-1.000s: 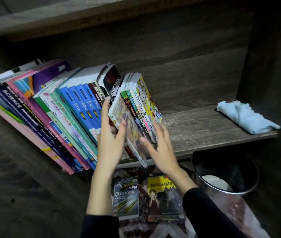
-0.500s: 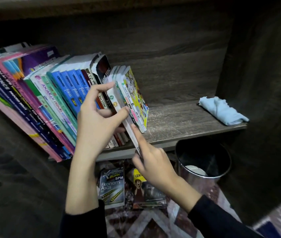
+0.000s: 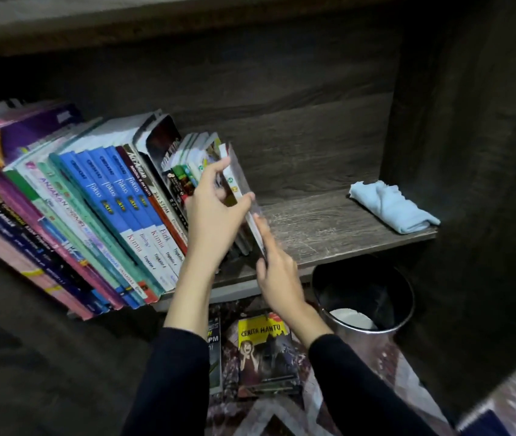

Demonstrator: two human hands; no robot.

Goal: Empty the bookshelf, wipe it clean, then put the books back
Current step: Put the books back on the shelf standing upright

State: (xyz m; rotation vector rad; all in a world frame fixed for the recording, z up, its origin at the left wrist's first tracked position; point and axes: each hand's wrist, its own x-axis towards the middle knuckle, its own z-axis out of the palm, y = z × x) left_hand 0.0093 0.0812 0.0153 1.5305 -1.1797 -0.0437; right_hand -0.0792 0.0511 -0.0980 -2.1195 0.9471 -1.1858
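Step in hand, as judged: thin book (image 3: 238,184) is being put back at 3 o'clock end of book row (image 3: 108,209) on shelf (image 3: 329,228). Book should be kept upright and pushed to back, row pressed toward 9 o'clock so nothing topples.

Left hand (image 3: 215,212): fingers (image 3: 218,165) half closed, upper edge of thin book pinched.

Right hand (image 3: 278,275): lower corner pinched, forefinger laid straight on cover.

Floor books (image 3: 263,350) at 6 o'clock are not yet shelved.
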